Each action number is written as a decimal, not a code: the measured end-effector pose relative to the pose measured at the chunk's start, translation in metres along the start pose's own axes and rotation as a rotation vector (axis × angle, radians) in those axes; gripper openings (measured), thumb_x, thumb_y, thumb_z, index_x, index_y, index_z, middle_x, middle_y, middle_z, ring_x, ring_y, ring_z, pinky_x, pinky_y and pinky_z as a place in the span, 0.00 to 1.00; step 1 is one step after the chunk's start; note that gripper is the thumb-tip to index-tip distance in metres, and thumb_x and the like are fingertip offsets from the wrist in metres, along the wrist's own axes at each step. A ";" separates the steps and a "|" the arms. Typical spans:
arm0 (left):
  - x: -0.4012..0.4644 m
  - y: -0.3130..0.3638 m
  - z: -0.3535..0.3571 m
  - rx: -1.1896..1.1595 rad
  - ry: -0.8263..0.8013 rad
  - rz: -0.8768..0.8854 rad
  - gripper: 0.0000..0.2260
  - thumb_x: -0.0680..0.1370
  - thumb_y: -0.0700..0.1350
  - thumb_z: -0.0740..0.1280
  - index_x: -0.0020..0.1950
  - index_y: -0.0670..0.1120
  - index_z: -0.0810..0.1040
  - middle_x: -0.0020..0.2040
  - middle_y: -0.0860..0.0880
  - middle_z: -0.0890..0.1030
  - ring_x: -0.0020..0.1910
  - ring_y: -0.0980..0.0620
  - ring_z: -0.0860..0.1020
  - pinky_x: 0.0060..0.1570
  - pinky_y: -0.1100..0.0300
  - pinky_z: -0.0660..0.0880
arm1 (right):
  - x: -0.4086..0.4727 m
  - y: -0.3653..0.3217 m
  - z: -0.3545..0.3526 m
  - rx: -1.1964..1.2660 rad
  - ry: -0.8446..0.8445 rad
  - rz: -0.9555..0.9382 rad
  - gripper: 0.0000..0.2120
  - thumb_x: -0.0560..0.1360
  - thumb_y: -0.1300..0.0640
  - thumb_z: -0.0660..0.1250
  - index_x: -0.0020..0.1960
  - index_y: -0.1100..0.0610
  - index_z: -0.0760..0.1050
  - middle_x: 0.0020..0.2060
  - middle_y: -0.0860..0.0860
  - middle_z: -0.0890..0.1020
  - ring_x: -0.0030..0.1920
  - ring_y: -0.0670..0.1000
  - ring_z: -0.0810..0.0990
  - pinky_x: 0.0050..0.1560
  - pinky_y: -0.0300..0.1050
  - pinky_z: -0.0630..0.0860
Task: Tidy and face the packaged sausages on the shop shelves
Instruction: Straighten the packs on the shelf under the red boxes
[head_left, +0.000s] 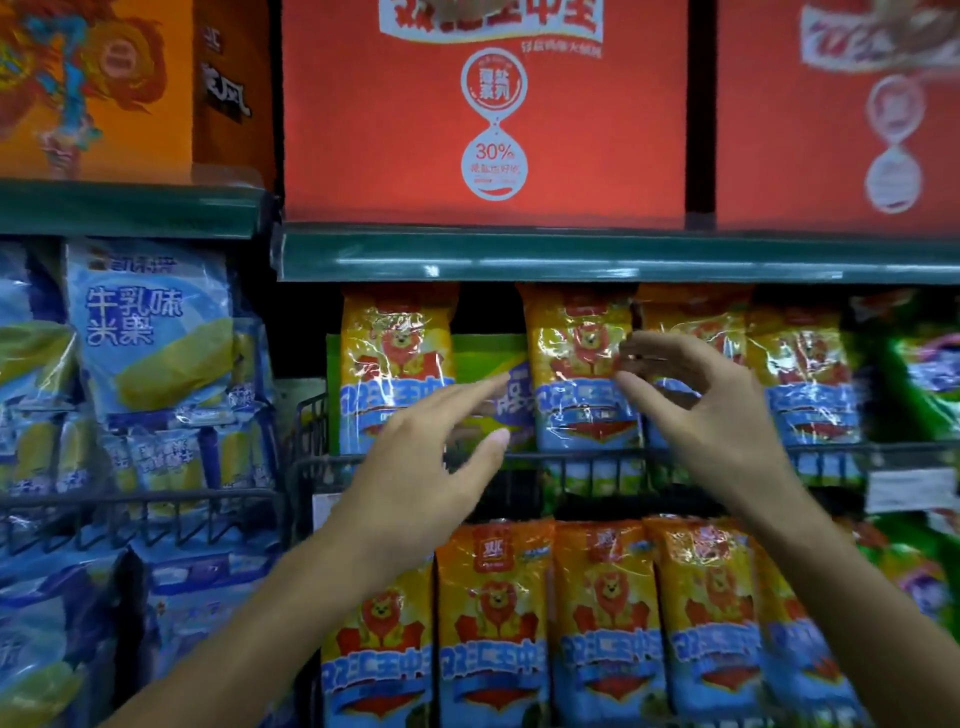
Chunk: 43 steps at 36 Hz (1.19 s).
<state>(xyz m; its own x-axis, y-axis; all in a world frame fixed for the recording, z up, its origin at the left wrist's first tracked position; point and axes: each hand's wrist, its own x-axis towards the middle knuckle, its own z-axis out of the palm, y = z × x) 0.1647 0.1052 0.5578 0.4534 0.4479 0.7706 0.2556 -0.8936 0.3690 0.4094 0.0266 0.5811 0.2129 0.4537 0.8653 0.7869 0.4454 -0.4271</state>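
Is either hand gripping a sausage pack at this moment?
No. The left hand and right hand both hover with loose fingers before the lion-printed packs, curled round nothing.

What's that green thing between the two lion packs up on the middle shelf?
In the head view, a green packet sits set back between the left lion pack and the next lion pack. The left hand partly covers it.

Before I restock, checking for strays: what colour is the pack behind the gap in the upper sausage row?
Green pack, with a blue-purple patch; head view shows it.
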 end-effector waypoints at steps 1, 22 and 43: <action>0.008 0.004 0.006 -0.039 -0.049 -0.078 0.26 0.82 0.55 0.66 0.80 0.61 0.64 0.75 0.60 0.71 0.71 0.60 0.72 0.73 0.54 0.70 | -0.001 0.006 -0.006 -0.059 0.004 0.031 0.23 0.77 0.52 0.73 0.71 0.51 0.75 0.61 0.43 0.81 0.59 0.37 0.77 0.56 0.22 0.71; 0.075 0.023 0.057 -0.162 -0.139 -0.291 0.18 0.83 0.40 0.66 0.72 0.48 0.68 0.47 0.63 0.74 0.49 0.64 0.76 0.45 0.73 0.71 | -0.001 0.023 -0.021 -0.219 -0.162 0.070 0.29 0.79 0.48 0.70 0.76 0.58 0.70 0.64 0.50 0.82 0.63 0.48 0.80 0.66 0.43 0.75; 0.078 0.023 0.014 -0.077 0.059 -0.260 0.29 0.82 0.46 0.69 0.80 0.46 0.63 0.59 0.50 0.78 0.56 0.50 0.81 0.62 0.45 0.79 | 0.020 0.022 0.017 -0.131 -0.239 0.117 0.30 0.80 0.38 0.63 0.76 0.54 0.70 0.46 0.54 0.87 0.41 0.51 0.85 0.49 0.55 0.82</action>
<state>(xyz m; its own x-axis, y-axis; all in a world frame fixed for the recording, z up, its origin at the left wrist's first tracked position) 0.2180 0.1203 0.6184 0.3301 0.6619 0.6730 0.2904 -0.7496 0.5947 0.4210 0.0589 0.5844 0.1762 0.6720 0.7193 0.8365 0.2830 -0.4693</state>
